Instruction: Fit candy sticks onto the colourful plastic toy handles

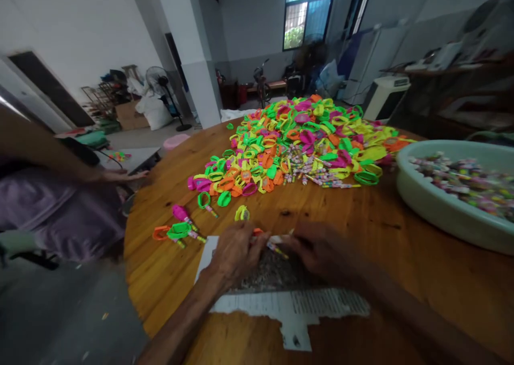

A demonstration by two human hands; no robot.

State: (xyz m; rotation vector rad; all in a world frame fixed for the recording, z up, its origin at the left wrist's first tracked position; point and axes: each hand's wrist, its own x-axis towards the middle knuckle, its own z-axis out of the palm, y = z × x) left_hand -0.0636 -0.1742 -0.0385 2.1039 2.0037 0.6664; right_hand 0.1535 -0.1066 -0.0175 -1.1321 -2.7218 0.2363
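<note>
Over a box or tray of small dark bits (pixel 267 274), lying on torn printed paper (pixel 297 333), both of my hands are close together. My left hand (pixel 236 252) is closed on an orange plastic band (pixel 257 232), which looks like a toy watch and is mostly hidden by the fingers. A small patterned stick (pixel 278 250) points out from beside it. My right hand (pixel 321 247) is closed in a pinch at the far edge; what it holds is too dark to make out. A yellow band (pixel 242 213) lies just beyond my left hand.
A big heap of bright bands (pixel 257 161) covers the back of the round wooden table (pixel 160 284), with patterned sticks (pixel 305 164) among them. Several finished-looking band-and-stick pieces (pixel 179 230) lie left. A pale green basin (pixel 450 215) stands right. Another person's hand (pixel 124 176) shows at left.
</note>
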